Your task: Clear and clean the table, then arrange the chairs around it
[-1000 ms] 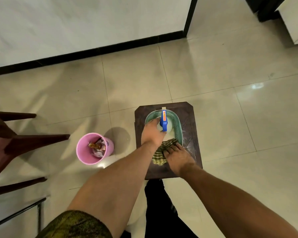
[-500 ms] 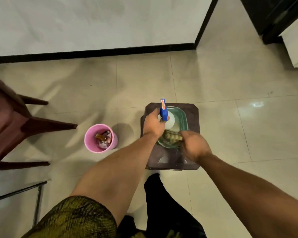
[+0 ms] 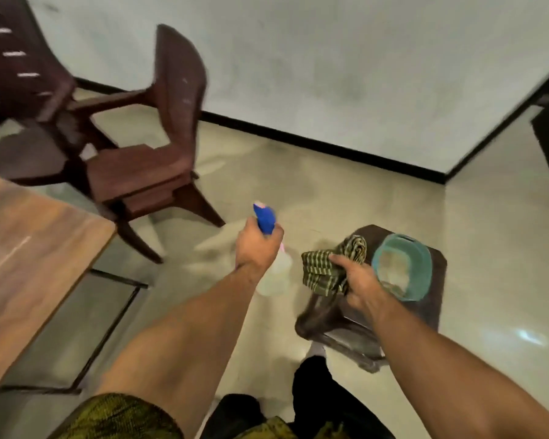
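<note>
Head view is showing the left hand (image 3: 256, 247) gripping a spray bottle (image 3: 274, 274) by its neck, fingers curled tightly around it. The bottle is looking pale and see-through in its body, with a bright blue trigger head (image 3: 265, 219) sticking up above the knuckles; it is hanging in the air over the floor (image 3: 346, 198), between the table (image 3: 29, 248) and the stool (image 3: 438, 280). The right hand (image 3: 358, 282) is clutching a bunched cloth (image 3: 322, 270), green with thin pale checks, one rolled end poking up past the fingers. The cloth is being held just above the stool's near edge and beside a teal basin (image 3: 427, 258), which is sitting on the dark stool; what the basin is holding is too blurred to tell. The wooden table is filling the left edge, its top looking brown and streaked with wear. Beyond its corner a dark brown chair (image 3: 140, 172) is standing close against a second chair (image 3: 23, 74), both smeared by motion blur, in front of the pale wall (image 3: 330, 74).
</note>
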Action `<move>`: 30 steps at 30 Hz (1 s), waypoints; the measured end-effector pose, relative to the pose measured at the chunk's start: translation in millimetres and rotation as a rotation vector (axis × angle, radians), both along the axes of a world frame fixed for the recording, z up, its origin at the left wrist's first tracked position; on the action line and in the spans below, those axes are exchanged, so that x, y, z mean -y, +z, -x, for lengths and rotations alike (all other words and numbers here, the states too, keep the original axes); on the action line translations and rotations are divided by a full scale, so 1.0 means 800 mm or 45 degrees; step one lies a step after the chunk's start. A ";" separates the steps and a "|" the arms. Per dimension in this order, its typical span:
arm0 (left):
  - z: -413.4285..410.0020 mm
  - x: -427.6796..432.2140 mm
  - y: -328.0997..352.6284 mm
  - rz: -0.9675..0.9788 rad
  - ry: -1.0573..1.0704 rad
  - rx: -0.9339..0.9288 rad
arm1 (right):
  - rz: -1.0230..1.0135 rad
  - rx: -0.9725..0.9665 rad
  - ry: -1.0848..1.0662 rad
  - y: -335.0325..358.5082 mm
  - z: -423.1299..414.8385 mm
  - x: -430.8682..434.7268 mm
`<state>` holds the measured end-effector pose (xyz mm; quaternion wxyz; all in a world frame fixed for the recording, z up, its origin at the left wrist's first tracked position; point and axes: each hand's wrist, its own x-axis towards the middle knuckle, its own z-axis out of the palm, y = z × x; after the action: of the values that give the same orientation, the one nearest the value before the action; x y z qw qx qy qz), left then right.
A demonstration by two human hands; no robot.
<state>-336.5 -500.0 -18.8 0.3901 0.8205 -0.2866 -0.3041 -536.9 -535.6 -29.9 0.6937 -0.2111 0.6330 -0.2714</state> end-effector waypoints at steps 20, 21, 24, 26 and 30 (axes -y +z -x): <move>-0.359 -0.368 0.020 -0.155 0.589 -0.022 | -0.017 0.129 0.622 0.002 -0.535 -0.231; -0.372 -0.365 0.018 -0.148 0.606 -0.025 | 0.012 0.110 0.640 0.000 -0.552 -0.224; -0.415 -0.346 0.010 -0.149 0.637 -0.071 | 0.134 0.020 0.720 -0.006 -0.600 -0.194; -0.448 -0.326 0.000 -0.216 0.677 -0.110 | 0.254 -0.026 0.776 -0.011 -0.641 -0.163; -0.510 -0.286 -0.006 -0.321 0.773 -0.179 | 0.477 -0.034 0.937 -0.015 -0.726 -0.113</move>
<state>71.9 -271.4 -23.5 0.3773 0.8872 0.0384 -0.2628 43.9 -445.4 -41.7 0.6855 -0.5495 0.4640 -0.1131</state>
